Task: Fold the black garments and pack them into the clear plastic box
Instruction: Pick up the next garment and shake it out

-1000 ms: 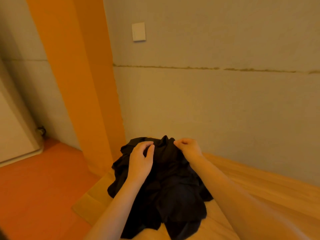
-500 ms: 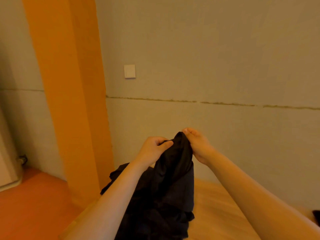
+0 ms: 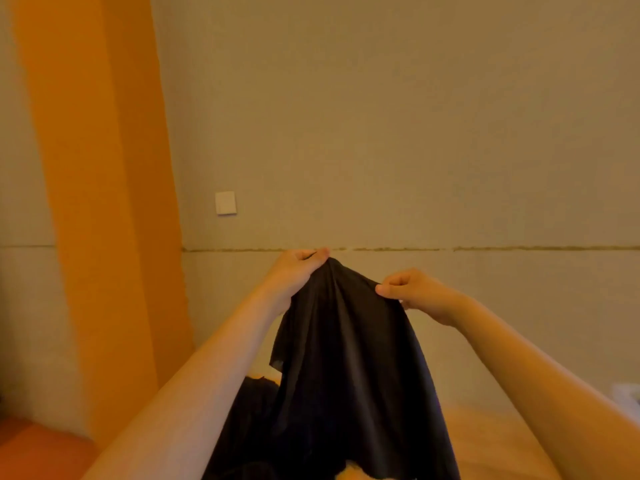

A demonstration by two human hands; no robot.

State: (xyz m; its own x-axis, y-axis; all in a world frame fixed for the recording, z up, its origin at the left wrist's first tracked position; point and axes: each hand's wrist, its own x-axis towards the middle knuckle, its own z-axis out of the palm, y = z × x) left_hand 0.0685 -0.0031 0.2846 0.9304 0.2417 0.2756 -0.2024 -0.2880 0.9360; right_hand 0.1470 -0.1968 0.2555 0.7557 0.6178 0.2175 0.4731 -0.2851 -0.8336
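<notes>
Left hand (image 3: pixel 294 271) pinches the top edge of the black garment (image 3: pixel 349 368), fingers curled over the cloth, raised in front of the wall. Right hand (image 3: pixel 415 294) pinches the same edge just to the right, a bit lower, thumb pointing left. Both forearms reach in from the bottom corners. Garment hangs down between the hands in loose vertical folds, lower part runs out of the bottom of the head view (its end can't be seen). More dark fabric (image 3: pixel 258 410) bunched behind and left of the hanging piece, low down. Under it a light wooden desk (image 3: pixel 491 441), grain visible, warm orange light on it. Behind: plain beige wall (image 3: pixel 415 133) with a thin horizontal seam (image 3: pixel 519 248) at about hand height, a white switch plate (image 3: pixel 225 203) on it. Left of that a wide orange pillar (image 3: pixel 104 202) running floor to top. Reddish floor (image 3: pixel 38 452) at bottom left. Small pale object (image 3: pixel 628 396) at right edge, blurred, can't tell what.
</notes>
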